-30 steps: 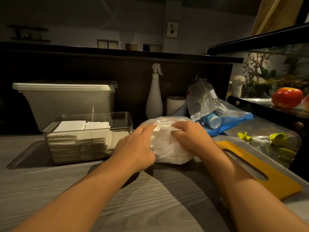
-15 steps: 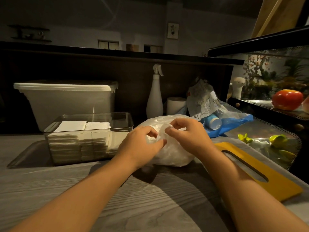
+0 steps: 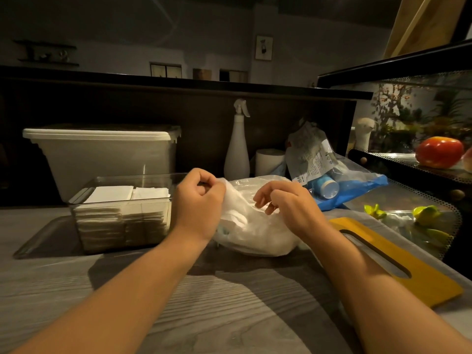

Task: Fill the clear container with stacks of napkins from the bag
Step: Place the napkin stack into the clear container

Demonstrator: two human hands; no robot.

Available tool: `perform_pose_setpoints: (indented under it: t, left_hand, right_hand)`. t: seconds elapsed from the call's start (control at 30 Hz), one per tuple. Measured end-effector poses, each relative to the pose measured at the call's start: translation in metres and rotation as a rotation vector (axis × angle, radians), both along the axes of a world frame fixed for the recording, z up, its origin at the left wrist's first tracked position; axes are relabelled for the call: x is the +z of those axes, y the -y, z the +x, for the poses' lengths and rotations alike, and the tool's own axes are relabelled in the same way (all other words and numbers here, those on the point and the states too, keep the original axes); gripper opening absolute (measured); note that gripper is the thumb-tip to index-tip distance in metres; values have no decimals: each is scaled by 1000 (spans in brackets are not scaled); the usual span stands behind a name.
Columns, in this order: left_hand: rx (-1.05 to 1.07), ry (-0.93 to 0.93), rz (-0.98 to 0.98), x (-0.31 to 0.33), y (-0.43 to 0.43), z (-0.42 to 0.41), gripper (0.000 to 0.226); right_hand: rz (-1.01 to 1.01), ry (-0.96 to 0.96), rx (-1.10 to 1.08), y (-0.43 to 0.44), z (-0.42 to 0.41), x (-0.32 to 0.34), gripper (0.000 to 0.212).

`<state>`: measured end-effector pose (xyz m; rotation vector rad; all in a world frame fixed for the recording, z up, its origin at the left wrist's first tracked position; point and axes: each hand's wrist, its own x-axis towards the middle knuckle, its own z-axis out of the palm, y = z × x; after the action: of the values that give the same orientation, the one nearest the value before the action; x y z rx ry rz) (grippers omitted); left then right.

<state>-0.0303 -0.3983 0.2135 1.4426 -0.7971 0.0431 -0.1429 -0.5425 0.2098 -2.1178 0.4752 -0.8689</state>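
White crumpled plastic bag (image 3: 255, 226) lies under both hands: left hand (image 3: 198, 204) pinches its top edge, right hand (image 3: 288, 208) grips its top with curled fingers; clear rectangular napkin container (image 3: 120, 203) sits just left.

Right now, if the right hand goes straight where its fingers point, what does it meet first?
The bag: fingers of the right hand point left and down at its plastic, possibly touching it. Behind that, the left hand.
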Motion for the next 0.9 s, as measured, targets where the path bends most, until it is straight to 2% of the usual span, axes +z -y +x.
perform_pose_setpoints:
  t: [0.17,0.33,0.43,0.57,0.67,0.73,0.9]
  left_hand:
    - [-60,-119,-39,4,-5,5,8]
    - [-258,-290,-18,8,-10,2,15]
    - [-303,-317,-45,9,-11,3,20]
    - [-252,-305,-66,8,-9,6,25]
    - [-239,-330,-113,9,-9,9,30]
    - [-199,-217,-121,8,-9,10,33]
    - [-129,384,-54,5,-12,11,41]
  right_hand:
    - [129,70,75,-6,3,3,35]
    - [146,-20,196,-17,3,4,26]
    - [164,-45,202,-21,4,4,25]
    - [327,111,187,-17,3,4,8]
    - [447,202,181,-16,1,8,12]
    - [456,211,166,-16,1,9,12]
    - [465,250,140,-18,2,9,10]
